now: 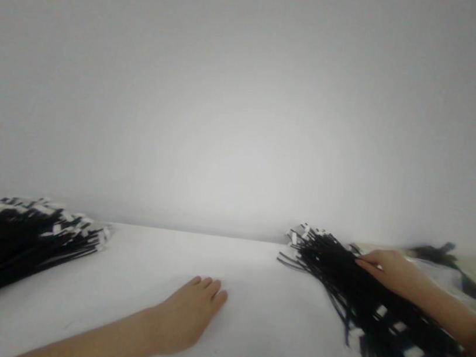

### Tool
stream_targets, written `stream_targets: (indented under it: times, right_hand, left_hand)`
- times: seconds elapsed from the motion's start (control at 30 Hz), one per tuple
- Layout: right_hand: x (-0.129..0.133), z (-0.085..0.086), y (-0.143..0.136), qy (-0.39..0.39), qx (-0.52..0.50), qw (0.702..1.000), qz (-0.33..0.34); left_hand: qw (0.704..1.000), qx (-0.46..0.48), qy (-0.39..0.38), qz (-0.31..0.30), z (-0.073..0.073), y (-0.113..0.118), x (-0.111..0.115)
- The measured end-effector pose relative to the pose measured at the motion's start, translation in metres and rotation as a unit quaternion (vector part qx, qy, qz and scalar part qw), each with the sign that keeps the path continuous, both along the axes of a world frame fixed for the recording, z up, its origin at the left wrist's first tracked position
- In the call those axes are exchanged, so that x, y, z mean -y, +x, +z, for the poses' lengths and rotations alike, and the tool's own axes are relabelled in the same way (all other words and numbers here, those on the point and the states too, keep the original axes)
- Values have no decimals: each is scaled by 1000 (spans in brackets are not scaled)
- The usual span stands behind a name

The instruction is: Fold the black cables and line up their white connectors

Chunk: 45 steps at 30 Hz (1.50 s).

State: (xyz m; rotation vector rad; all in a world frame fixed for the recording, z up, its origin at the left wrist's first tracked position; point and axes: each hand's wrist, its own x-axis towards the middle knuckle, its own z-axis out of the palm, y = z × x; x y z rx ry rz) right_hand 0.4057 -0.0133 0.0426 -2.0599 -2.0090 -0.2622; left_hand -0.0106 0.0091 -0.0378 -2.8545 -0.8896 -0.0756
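Note:
On the right, a loose bundle of thin black cable-like strands [340, 270] with white end pieces lies on the white table. My right hand [385, 267] reaches over its upper side, thumb and fingers pinched together on some of the strands; how many it grips is hidden. My left hand [187, 316] rests on the table in the middle, back up, with its fingers curled under. Nothing sticks out of it, and its palm side cannot be seen. A second, thicker pile of the same black strands [2, 246] lies at the left, white ends pointing right.
The white table [155, 261] meets a plain pale wall [247, 115] at its back edge. Behind my right forearm lie clear plastic [441, 275] and a dark item [433, 252], both blurred. Several strands fan out toward the lower right.

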Motion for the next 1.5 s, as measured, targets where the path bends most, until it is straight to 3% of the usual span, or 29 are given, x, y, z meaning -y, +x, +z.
stream_targets:
  times: [0.1, 0.17, 0.33, 0.47, 0.67, 0.73, 0.8, 0.9, 1.2, 1.43, 1.5]
  right_hand:
    - [-4, -17, 1, -27, 61, 998, 14]
    - [-5, -18, -3, -24, 33, 999, 28]
    - [0, 7, -21, -18, -168, 983, 70]
    - [6, 23, -24, -36, -320, 946, 37]
    - [10, 23, -18, -33, -404, 914, 11]
    - [6, 12, -13, -67, -357, 932, 9]
    - [0, -2, -7, -101, -226, 969, 1]
    - [-7, -18, -4, -88, -65, 993, 53]
    - [-50, -12, -31, -50, -36, 997, 46]
    - [-97, -54, -68, -94, 19, 991, 89]
    - [-103, -58, -70, -84, 9, 993, 86]
  left_hand:
    - [999, 26, -21, 14, 3, 0, 3]
    - [997, 60, -40, 23, 3, -4, 6]
    - [981, 170, -81, 38, -6, -13, 6]
    - [976, 195, -94, 30, -10, -14, 4]
    - [974, 203, -91, 31, -9, -14, 5]
    - [974, 207, -89, 30, -10, -14, 5]
    - [973, 210, -89, 28, -10, -15, 5]
    - [972, 213, -94, 27, -11, -15, 4]
    - [970, 222, -99, 30, -11, -15, 4]
    - [971, 215, -99, 35, -10, -15, 5]
    - [971, 214, -99, 34, -11, -15, 5]
